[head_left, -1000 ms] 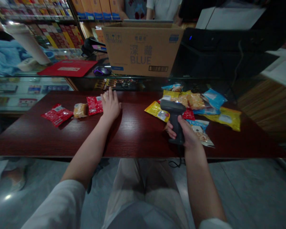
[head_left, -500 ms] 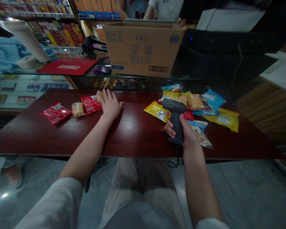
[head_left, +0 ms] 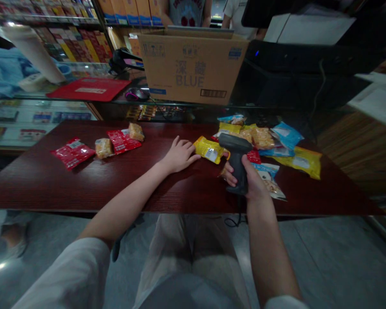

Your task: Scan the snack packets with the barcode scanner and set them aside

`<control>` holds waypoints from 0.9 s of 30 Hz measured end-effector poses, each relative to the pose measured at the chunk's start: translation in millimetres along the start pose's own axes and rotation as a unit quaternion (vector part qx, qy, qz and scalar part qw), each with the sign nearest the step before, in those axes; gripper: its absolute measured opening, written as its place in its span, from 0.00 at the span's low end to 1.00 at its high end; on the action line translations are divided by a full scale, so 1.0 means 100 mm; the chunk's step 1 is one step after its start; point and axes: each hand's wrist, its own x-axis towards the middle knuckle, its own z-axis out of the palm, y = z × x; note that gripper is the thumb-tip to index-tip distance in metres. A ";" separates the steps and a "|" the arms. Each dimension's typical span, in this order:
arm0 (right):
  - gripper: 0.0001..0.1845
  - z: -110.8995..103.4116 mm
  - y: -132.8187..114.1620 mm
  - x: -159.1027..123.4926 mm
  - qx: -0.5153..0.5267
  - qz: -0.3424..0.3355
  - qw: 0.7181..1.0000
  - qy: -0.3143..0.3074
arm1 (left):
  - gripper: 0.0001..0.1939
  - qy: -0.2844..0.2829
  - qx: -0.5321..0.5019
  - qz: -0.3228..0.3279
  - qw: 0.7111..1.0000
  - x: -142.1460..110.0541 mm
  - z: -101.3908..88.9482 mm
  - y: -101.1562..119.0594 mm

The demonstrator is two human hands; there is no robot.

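My right hand (head_left: pixel 249 180) grips the handle of a dark barcode scanner (head_left: pixel 234 148), held upright over the dark red table (head_left: pixel 180 189). My left hand (head_left: pixel 180 155) lies open on the table, fingertips at the near edge of a yellow snack packet (head_left: pixel 209 150). Behind the scanner lies a heap of several yellow, blue and orange snack packets (head_left: pixel 276 143). At the table's left lie a red packet (head_left: pixel 72 151), a small biscuit packet (head_left: pixel 103 147), another red packet (head_left: pixel 122 140) and a small orange packet (head_left: pixel 137 131).
A cardboard box (head_left: pixel 193 64) marked BLUE stands on the glass counter behind the table, with a computer mouse (head_left: pixel 135 94) and a red folder (head_left: pixel 90 89) to its left. A dark monitor (head_left: pixel 305 64) is at the right. People stand behind the box.
My left hand left the group of packets at the left, uncovering the small orange packet, and moved right to the yellow packet. The right hand with the scanner stayed put.
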 end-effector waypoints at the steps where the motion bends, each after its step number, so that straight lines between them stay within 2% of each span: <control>1: 0.35 0.00 0.00 0.00 0.002 0.000 1.000 0.000 | 0.22 0.010 0.032 -0.023 0.999 -0.01 -0.02 -0.04; 3: 0.34 0.00 0.00 0.00 0.005 0.002 1.000 0.002 | 0.23 0.036 0.053 -0.056 0.996 -0.01 -0.03 -0.12; 5: 0.34 0.00 0.01 0.00 0.005 0.006 1.000 0.001 | 0.29 0.045 0.034 -0.035 0.998 0.00 0.01 -0.16; 7: 0.33 0.00 0.01 0.00 0.003 0.008 1.000 -0.002 | 0.33 0.016 0.014 0.015 1.000 0.01 0.06 -0.14; 9: 0.33 -0.01 0.02 0.00 0.000 0.007 1.000 -0.004 | 0.31 -0.034 0.017 0.038 0.999 0.03 0.10 -0.07; 12: 0.34 -0.01 0.02 0.00 -0.007 -0.002 1.000 0.000 | 0.26 -0.052 0.047 0.004 0.998 0.03 0.08 0.02; 19: 0.31 0.00 0.02 -0.01 -0.019 -0.009 1.000 -0.001 | 0.22 0.007 0.039 -0.078 0.996 0.02 -0.02 -0.09; 21: 0.32 0.01 0.02 -0.01 -0.017 -0.004 1.000 0.000 | 0.27 0.028 0.007 -0.103 0.994 0.03 0.01 -0.11; 24: 0.32 0.01 0.03 -0.02 -0.016 -0.003 1.000 0.002 | 0.42 0.071 -0.023 -0.127 0.989 0.05 0.07 -0.10; 26: 0.32 0.01 0.03 -0.02 -0.016 -0.004 1.000 0.008 | 0.48 0.072 -0.014 -0.110 0.991 0.06 0.09 -0.09; 27: 0.32 0.02 0.03 -0.02 -0.018 -0.003 1.000 0.014 | 0.49 0.055 -0.009 -0.091 0.994 0.05 0.09 -0.09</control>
